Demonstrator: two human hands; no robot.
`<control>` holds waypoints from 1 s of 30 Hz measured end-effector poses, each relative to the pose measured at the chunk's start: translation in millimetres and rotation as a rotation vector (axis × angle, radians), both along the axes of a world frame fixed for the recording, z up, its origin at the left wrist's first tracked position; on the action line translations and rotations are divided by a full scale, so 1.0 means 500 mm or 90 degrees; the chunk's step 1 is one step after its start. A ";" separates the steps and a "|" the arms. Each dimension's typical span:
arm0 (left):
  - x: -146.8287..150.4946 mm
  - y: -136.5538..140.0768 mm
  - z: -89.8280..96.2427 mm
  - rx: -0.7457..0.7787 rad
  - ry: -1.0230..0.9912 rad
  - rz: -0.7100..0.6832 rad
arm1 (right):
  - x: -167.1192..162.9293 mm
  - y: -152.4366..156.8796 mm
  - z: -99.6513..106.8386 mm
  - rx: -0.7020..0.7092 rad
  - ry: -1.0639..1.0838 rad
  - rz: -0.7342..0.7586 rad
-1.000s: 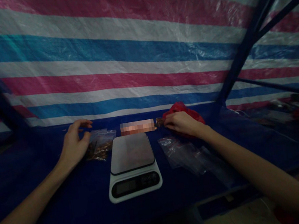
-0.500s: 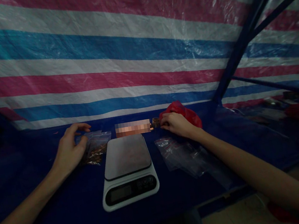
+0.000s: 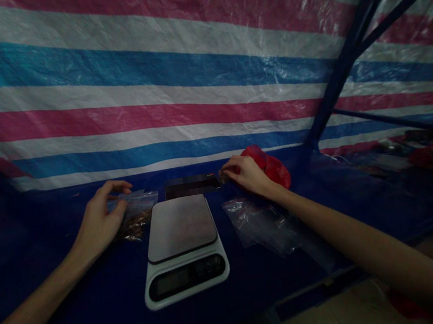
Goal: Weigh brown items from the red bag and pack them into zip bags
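My left hand has its thumb and curved fingers apart and holds nothing. It rests at the left edge of clear zip bags with small brown pieces in them. My right hand is behind the scale, its fingertips pinched at a small dark brownish thing I cannot make out. Directly behind that hand lies a red plastic bag. Between the hands sits a white kitchen scale with a bare metal plate and an unreadable display. A dark flat rectangular thing, partly pixelated, lies behind the scale.
Several flat clear zip bags lie right of the scale on the blue tabletop. A striped plastic sheet hangs behind the table. A blue metal frame post stands at the back right, with blurred items beyond it.
My right hand has moved slightly left, and its fingers have lifted a little. The pixelated thing behind the scale has turned from bright orange to dark. My left hand is nearly still.
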State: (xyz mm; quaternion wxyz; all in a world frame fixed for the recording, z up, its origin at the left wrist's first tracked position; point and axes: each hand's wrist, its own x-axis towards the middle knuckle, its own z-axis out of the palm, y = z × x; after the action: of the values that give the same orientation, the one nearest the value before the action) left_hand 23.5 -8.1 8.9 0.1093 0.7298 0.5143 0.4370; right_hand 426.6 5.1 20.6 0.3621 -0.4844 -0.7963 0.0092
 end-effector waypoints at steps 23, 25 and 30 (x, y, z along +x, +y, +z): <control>-0.002 -0.001 0.000 -0.028 0.002 0.008 | 0.019 -0.042 0.034 -0.065 -0.210 0.102; 0.001 -0.002 0.003 -0.031 0.000 0.009 | 0.014 -0.040 0.027 -0.062 -0.263 0.080; 0.001 -0.006 0.006 -0.035 -0.003 0.009 | 0.015 -0.033 0.017 -0.103 -0.284 0.139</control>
State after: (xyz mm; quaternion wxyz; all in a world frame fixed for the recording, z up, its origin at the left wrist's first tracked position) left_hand 24.2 -11.3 12.1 0.1274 0.7218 0.5310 0.4252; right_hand 434.0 -11.7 29.1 0.1343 -0.4132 -0.9007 0.0047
